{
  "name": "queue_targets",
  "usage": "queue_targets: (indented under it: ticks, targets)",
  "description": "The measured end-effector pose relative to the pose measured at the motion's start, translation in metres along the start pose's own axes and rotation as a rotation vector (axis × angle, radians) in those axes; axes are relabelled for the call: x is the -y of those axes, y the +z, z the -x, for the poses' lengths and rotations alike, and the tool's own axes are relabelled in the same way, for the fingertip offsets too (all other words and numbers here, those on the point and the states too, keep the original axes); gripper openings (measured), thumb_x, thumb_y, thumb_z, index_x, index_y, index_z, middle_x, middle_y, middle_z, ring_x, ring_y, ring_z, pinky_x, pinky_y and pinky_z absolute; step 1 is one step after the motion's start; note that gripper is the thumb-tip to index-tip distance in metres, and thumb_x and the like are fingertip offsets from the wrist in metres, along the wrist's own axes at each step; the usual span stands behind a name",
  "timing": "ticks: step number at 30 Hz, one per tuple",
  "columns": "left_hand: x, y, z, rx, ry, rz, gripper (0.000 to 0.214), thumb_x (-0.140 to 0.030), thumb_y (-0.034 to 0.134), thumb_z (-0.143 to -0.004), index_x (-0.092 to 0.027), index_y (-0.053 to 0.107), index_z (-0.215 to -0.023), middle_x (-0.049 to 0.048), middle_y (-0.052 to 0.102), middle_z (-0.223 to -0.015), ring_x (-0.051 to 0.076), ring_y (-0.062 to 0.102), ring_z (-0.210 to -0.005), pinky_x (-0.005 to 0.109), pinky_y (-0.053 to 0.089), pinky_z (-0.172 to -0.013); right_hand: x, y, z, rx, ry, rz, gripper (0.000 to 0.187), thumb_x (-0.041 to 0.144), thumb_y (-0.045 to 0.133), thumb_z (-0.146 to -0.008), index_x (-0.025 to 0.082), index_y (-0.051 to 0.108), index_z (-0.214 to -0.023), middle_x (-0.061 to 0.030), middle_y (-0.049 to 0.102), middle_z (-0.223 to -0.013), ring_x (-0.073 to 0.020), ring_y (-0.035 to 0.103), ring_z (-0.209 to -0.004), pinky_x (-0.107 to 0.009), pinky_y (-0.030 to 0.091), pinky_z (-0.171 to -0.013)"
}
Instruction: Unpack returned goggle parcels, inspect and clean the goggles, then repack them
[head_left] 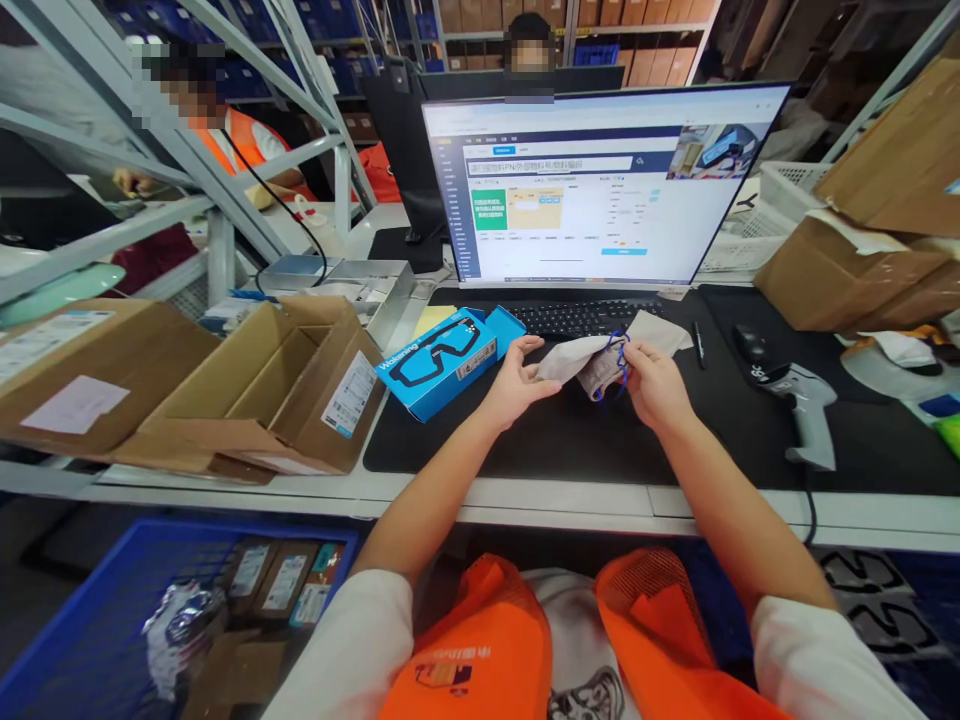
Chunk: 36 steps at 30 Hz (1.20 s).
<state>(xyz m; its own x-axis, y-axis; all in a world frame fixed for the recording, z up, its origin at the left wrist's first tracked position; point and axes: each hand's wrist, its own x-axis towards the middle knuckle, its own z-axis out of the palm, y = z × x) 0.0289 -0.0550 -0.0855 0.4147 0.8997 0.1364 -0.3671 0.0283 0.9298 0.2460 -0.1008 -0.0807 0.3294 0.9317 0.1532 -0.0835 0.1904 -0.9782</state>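
Both my hands hold a small grey cloth pouch (581, 362) with a blue drawstring over the black desk mat (570, 440). My left hand (516, 380) grips its left end, fingers curled. My right hand (654, 382) pinches the right end by the blue cord. A blue box (442, 360) printed with goggles lies open just left of my left hand. A pale cloth or paper piece (660, 330) lies behind the pouch on the keyboard's edge.
A keyboard (577, 316) and a lit monitor (600, 190) stand behind. An open cardboard box (285, 385) sits at left, a barcode scanner (806, 405) and a pen (699, 345) at right, stacked cartons (862, 250) far right. A blue bin (180, 610) stands below. Two other people work behind.
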Motion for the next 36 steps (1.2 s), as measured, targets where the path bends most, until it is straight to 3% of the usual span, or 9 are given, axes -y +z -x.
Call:
queue_targets:
  ticks: [2, 4, 7, 10, 14, 19, 26, 30, 36]
  targets:
    - [0.003, -0.002, -0.003, -0.055, 0.117, -0.095, 0.05, -0.035, 0.091, -0.064, -0.022, 0.065, -0.105, 0.0101, 0.057, -0.138, 0.016, 0.063, -0.088, 0.03, 0.052, -0.075, -0.002, -0.003, 0.001, 0.023, 0.022, -0.034, 0.047, 0.063, 0.075, -0.072, 0.023, 0.052, -0.074, 0.0033, 0.052, -0.067, -0.0131, 0.052, -0.058, -0.027, 0.049, -0.057]
    - [0.004, -0.004, -0.004, -0.112, 0.223, -0.26, 0.03, -0.044, 0.08, -0.077, -0.02, 0.071, -0.091, 0.0088, 0.067, -0.114, 0.017, 0.06, -0.08, 0.032, 0.05, -0.072, -0.003, -0.005, 0.005, 0.051, 0.052, -0.073, 0.048, 0.063, 0.076, -0.07, 0.023, 0.052, -0.076, 0.0026, 0.054, -0.069, -0.014, 0.054, -0.059, -0.029, 0.051, -0.058]
    - [-0.006, -0.004, -0.006, -0.164, 0.327, -0.463, 0.026, -0.043, 0.071, -0.086, -0.02, 0.074, -0.074, 0.0067, 0.067, -0.084, 0.023, 0.06, -0.085, 0.038, 0.048, -0.087, -0.004, -0.008, 0.01, 0.086, 0.081, -0.104, 0.047, 0.061, 0.078, -0.069, 0.023, 0.052, -0.077, 0.0032, 0.053, -0.067, -0.0139, 0.053, -0.057, -0.028, 0.05, -0.056]
    - [-0.039, 0.005, -0.007, -0.167, 0.458, -0.628, 0.026, -0.038, 0.07, -0.087, -0.021, 0.074, -0.068, 0.0082, 0.07, -0.091, 0.027, 0.061, -0.1, 0.041, 0.042, -0.102, -0.006, -0.013, 0.011, 0.113, 0.098, -0.113, 0.045, 0.06, 0.077, -0.072, 0.023, 0.053, -0.079, 0.0028, 0.057, -0.069, -0.0141, 0.056, -0.059, -0.027, 0.05, -0.058]
    - [-0.105, 0.03, -0.014, -0.116, 0.601, -0.858, 0.025, -0.033, 0.069, -0.087, -0.019, 0.072, -0.067, 0.0061, 0.066, -0.084, 0.023, 0.059, -0.087, 0.037, 0.043, -0.092, -0.01, -0.016, 0.01, 0.084, 0.102, -0.112, 0.045, 0.064, 0.065, -0.081, 0.023, 0.06, -0.1, -0.0039, 0.071, -0.098, -0.0176, 0.07, -0.085, -0.028, 0.054, -0.071]
    - [-0.163, 0.048, -0.031, 0.029, 0.468, -1.198, 0.019, -0.025, 0.076, -0.077, -0.016, 0.069, -0.062, 0.004, 0.059, -0.07, 0.018, 0.053, -0.07, 0.035, 0.039, -0.077, -0.019, -0.016, 0.007, 0.051, 0.097, -0.111, 0.049, 0.064, 0.062, -0.082, 0.022, 0.062, -0.107, -0.0088, 0.072, -0.113, -0.019, 0.072, -0.094, -0.027, 0.052, -0.073]
    - [-0.181, 0.031, -0.04, 0.143, 0.248, -1.298, 0.031, -0.033, 0.077, -0.08, -0.018, 0.063, -0.057, 0.0009, 0.048, -0.054, 0.015, 0.048, -0.057, 0.031, 0.032, -0.065, -0.026, -0.016, 0.005, 0.049, 0.125, -0.119, 0.048, 0.062, 0.065, -0.082, 0.021, 0.064, -0.106, -0.008, 0.075, -0.106, -0.0178, 0.073, -0.088, -0.025, 0.051, -0.069]
    - [-0.203, 0.021, -0.037, 0.305, 0.212, -1.349, 0.017, -0.028, 0.08, -0.071, -0.017, 0.07, -0.063, 0.001, 0.06, -0.06, 0.014, 0.05, -0.058, 0.029, 0.033, -0.064, -0.027, -0.014, 0.008, 0.058, 0.131, -0.121, 0.048, 0.063, 0.068, -0.082, 0.023, 0.065, -0.107, -0.0059, 0.075, -0.103, -0.0177, 0.073, -0.086, -0.025, 0.05, -0.068]
    - [-0.224, 0.011, -0.027, 0.413, 0.219, -1.613, 0.012, -0.028, 0.062, -0.083, -0.018, 0.069, -0.081, 0.0033, 0.068, -0.083, 0.015, 0.059, -0.075, 0.028, 0.04, -0.069, -0.027, -0.011, 0.01, 0.057, 0.128, -0.115, 0.046, 0.064, 0.069, -0.08, 0.023, 0.069, -0.1, -0.0057, 0.076, -0.1, -0.0181, 0.071, -0.084, -0.027, 0.048, -0.069]
